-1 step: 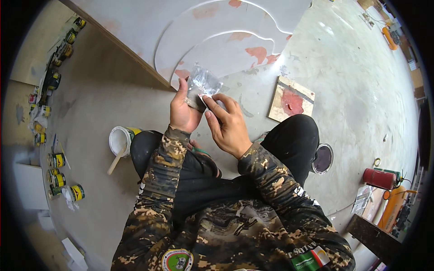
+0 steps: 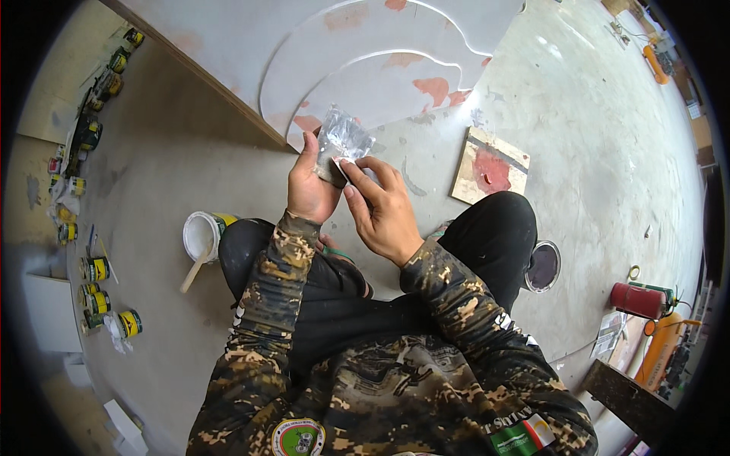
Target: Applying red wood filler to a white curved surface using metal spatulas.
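Above the knees, both hands [image 2: 350, 194] pinch a crinkled silvery packet [image 2: 342, 140].

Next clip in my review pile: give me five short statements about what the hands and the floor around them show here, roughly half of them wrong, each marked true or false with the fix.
1. Both hands hold a small crinkled clear plastic packet. True: the left hand and the right hand both grip it.
2. The white bucket is on the person's right. False: it stands at the left knee, a stick leaning in it.
3. A square board with a red patch lies on the floor. True.
4. The right hand holds a paintbrush. False: its fingers pinch the packet.
5. A row of small cans lines the far left. True.
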The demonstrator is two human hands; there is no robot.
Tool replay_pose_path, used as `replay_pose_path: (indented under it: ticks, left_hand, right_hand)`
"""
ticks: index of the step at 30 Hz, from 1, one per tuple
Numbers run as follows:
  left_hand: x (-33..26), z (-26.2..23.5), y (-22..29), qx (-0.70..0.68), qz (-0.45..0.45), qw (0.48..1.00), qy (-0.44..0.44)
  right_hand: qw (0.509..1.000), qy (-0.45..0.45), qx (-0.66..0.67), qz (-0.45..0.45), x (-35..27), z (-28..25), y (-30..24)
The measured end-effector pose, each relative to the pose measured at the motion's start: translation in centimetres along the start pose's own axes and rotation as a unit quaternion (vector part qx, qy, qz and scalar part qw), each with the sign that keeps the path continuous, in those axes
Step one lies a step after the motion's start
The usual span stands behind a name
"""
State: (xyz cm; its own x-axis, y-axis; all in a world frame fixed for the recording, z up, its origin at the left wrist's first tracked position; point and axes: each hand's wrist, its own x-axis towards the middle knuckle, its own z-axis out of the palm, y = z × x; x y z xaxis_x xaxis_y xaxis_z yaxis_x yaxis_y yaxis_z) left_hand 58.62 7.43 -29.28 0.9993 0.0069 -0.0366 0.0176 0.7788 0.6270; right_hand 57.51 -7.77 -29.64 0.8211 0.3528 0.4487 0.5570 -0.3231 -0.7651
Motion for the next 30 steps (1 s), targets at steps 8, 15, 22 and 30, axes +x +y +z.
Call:
replay_pose_path:
  ticks: [8,15,22,30]
  left_hand:
    - [0.2,-0.3,-1.8,0.108,0.092,0.981,-0.131]
    - [-0.3,0.4,-2.4,0.264,0.124,0.955,-0.056]
    - [-0.2,0.0,-3.1,0.318,0.22,0.922,-0.019]
    - [-0.3,-0.1,-3.7,0.355,0.274,0.894,-0.006]
  right_hand:
    - [0.995,0.0,0.096,-0.019,-0.5,0.4,-1.3]
    - [0.993,0.007,0.11,-0.038,-0.7,0.4,-1.1]
    - [0.992,0.007,0.124,-0.012,-0.8,0.8,-1.2]
    - [0.973,0.024,0.221,0.058,-0.9,1.8,-1.2]
